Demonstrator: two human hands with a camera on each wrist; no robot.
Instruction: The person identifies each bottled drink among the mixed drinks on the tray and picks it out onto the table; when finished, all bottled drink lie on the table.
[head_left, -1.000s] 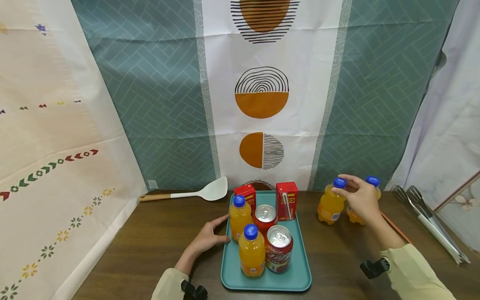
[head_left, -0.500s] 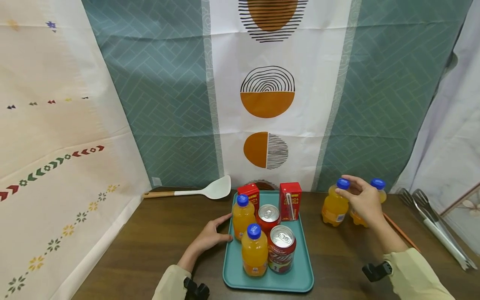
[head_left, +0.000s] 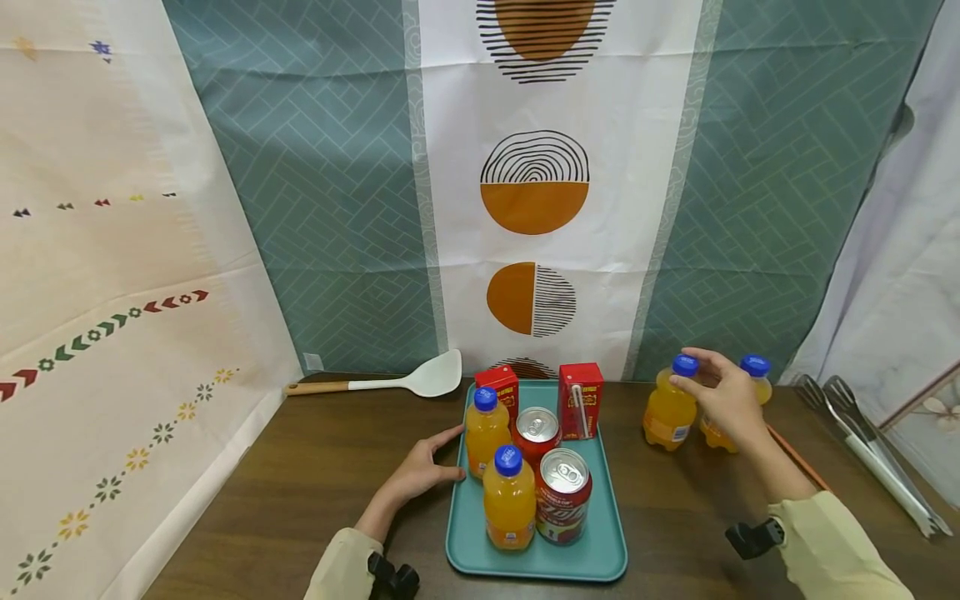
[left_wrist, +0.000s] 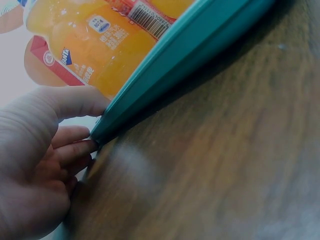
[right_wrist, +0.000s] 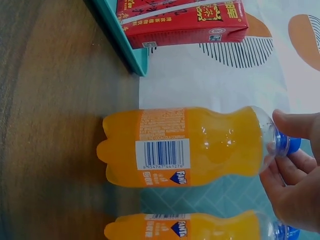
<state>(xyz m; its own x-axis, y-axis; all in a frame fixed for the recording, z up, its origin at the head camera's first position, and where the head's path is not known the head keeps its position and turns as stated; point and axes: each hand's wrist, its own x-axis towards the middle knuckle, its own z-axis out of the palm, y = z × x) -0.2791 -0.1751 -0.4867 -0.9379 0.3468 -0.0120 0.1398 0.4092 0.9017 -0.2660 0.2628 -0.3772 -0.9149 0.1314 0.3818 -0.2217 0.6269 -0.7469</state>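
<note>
My left hand (head_left: 417,473) is at the left edge of a teal tray (head_left: 573,560). In the left wrist view its thumb lies on the rim and the fingertips meet the outer side, holding the edge. Several drinks stand on the tray: orange soda bottles (head_left: 510,508), red cans (head_left: 564,498) and red drink cartons (head_left: 581,402). To the right of it, my right hand (head_left: 723,400) pinches an upright bottle of orange soda (right_wrist: 200,147) at the neck, just below its blue cap. This bottle's base appears to be on the table. A second orange soda bottle (head_left: 757,387) stands behind the hand, partly hidden.
A white spatula (head_left: 431,377) with a wooden handle lies at the back left. Metal tongs (head_left: 881,467) lie at the far right, and a thin reddish-brown stick (head_left: 798,458) passes behind the right forearm. Patterned cloth (head_left: 532,317) hangs along the table's back edge.
The head view has shifted slightly to the left since one second ago. Both hands, the tray and the bottles keep their places.
</note>
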